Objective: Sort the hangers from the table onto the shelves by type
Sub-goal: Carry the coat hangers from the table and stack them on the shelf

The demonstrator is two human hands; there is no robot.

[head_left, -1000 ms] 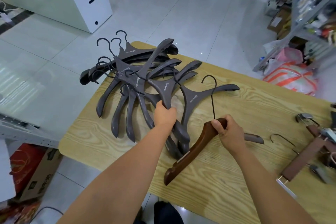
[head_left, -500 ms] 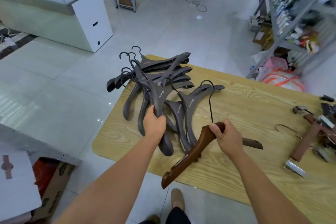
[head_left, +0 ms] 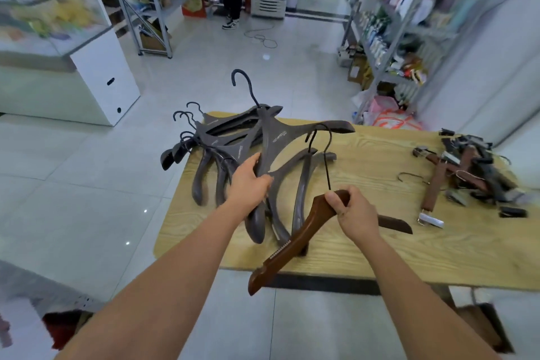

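Left hand (head_left: 248, 184): I see fingers wrapped round arm of grey hanger (head_left: 274, 137), lifted, hook up. Right hand (head_left: 355, 213): fingers grip neck of brown wooden hanger (head_left: 295, 240), low end past near edge of surface (head_left: 380, 254). More grey hangers (head_left: 222, 140) heaped beyond left fingers. Clip hangers (head_left: 467, 172) piled well right of right fingers.

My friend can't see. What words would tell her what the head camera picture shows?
A person's left hand grips a dark grey hanger from a pile, while the right hand holds a brown wooden hanger over a wooden table. Clip hangers lie at the table's right end.
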